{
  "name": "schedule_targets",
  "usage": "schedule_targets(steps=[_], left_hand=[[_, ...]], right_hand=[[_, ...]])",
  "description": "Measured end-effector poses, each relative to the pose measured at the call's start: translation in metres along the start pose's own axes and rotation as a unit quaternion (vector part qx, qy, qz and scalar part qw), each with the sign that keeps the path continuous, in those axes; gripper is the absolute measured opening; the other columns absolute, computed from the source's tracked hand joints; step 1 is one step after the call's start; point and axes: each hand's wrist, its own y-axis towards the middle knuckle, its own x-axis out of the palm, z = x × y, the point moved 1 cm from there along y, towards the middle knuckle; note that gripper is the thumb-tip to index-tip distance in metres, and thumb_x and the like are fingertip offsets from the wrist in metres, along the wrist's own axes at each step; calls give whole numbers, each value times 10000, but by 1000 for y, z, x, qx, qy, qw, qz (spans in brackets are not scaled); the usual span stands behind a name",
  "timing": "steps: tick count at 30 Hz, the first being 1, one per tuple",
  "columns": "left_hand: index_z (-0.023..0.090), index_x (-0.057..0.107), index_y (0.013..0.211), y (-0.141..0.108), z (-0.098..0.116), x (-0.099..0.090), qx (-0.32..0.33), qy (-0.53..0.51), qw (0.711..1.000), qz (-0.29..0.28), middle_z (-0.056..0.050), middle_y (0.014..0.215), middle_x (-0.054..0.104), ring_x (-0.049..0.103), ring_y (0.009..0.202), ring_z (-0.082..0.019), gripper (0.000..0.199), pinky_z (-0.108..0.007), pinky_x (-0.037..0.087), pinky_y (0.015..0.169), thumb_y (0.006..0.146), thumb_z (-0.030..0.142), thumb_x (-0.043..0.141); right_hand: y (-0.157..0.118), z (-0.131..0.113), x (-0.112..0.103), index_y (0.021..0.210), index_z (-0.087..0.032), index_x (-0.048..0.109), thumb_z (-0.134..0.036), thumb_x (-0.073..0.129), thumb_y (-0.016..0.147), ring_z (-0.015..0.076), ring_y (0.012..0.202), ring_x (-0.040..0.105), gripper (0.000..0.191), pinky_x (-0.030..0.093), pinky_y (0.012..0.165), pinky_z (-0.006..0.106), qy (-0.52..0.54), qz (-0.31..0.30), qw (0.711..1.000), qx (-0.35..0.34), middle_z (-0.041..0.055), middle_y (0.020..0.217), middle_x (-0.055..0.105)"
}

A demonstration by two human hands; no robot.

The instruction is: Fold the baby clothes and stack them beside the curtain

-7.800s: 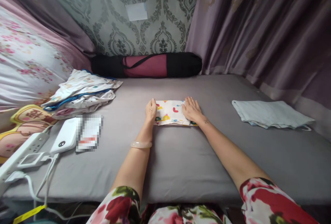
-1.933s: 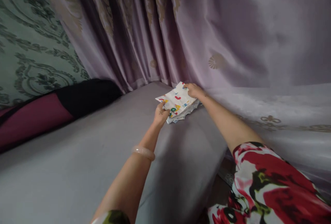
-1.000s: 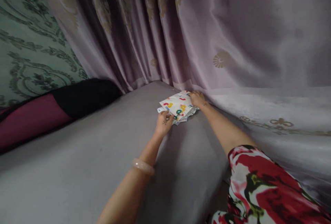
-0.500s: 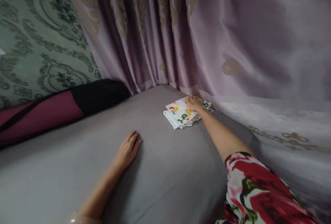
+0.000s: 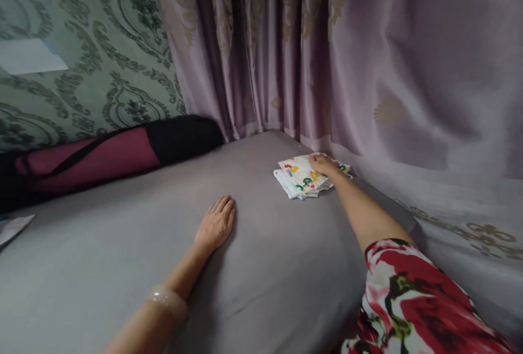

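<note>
My left hand point(image 5: 216, 224) lies palm down on the grey bed sheet point(image 5: 261, 256), its fingers stretched out and nothing in it. A pale bracelet point(image 5: 166, 298) circles that wrist. Farther off to the right, my right hand point(image 5: 322, 164) rests on top of a small stack of folded cloths, with its fingers laid across the upper one. This top cloth point(image 5: 297, 171) is white with red, yellow, green and blue shapes. A plain white folded cloth point(image 5: 286, 184) sticks out beneath it on the left. The lower layers are mostly hidden.
A long maroon and black bag point(image 5: 122, 151) lies along the patterned green wall point(image 5: 85, 32). Mauve curtains point(image 5: 368, 71) hang behind and to the right of the bed. The corner of a flat light item point(image 5: 15, 229) shows at the left edge.
The view has swung a little to the left, showing more of the wall and bag. My left hand lies flatter on the sheet. My right hand stays on the cloth stack.
</note>
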Motion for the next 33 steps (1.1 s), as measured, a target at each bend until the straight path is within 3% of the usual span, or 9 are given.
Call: schedule_targets(steps=[3,7,14,18,24,29,33], left_hand=[[91,507,1361,0,1,-1,-4,-5,1000,-7,-135,1463,472,416,1371,-260,510,-411,342,1143,996,314,231],[103,505,1363,0,2,-3,-8,-7,1000,-13,-131,1469,466,413,1373,-255,502,-408,336,1146,993,311,237],[122,502,1370,-2,3,-4,-22,-18,1000,-14,-124,1478,456,389,1391,-248,489,-399,329,1148,989,318,265],[110,500,1370,-2,5,-5,-20,-14,1000,-18,-128,1477,457,392,1387,-258,494,-396,321,1150,990,315,261],[138,504,1360,-1,6,-6,-29,-15,999,-16,-114,1470,469,403,1380,-256,471,-405,341,1136,991,310,267],[161,514,1346,-1,4,-4,-21,-9,1000,1,-108,1455,489,428,1363,-245,465,-406,360,1123,987,312,258],[163,516,1342,-1,4,-4,-21,-8,1000,5,-105,1453,492,433,1359,-246,480,-406,364,1118,986,324,238]], right_hand=[[-5,-18,-1,1371,-187,533,-388,214,982,354,1373,341,542,267,1077,589,-10,16,1000,-25,154,1483,431],[-23,-41,12,1419,-201,468,-441,228,987,349,1422,229,549,173,1103,623,-26,47,997,-50,148,1535,342],[-48,-45,37,1397,-235,494,-434,219,988,363,1379,271,532,224,1052,662,-55,140,987,-59,134,1501,390],[-47,-44,35,1396,-225,495,-431,217,986,361,1380,271,536,216,1057,664,-52,134,988,-63,133,1499,392],[-42,-54,28,1409,-183,475,-380,241,986,360,1412,234,522,186,1074,659,-51,74,995,-44,175,1517,346],[-55,-80,32,1436,-159,433,-376,225,999,318,1455,148,531,109,1120,609,-55,86,985,-138,172,1564,274],[-66,-92,42,1440,-148,417,-408,197,1008,293,1455,161,551,89,1136,567,-57,103,976,-182,155,1561,297]])
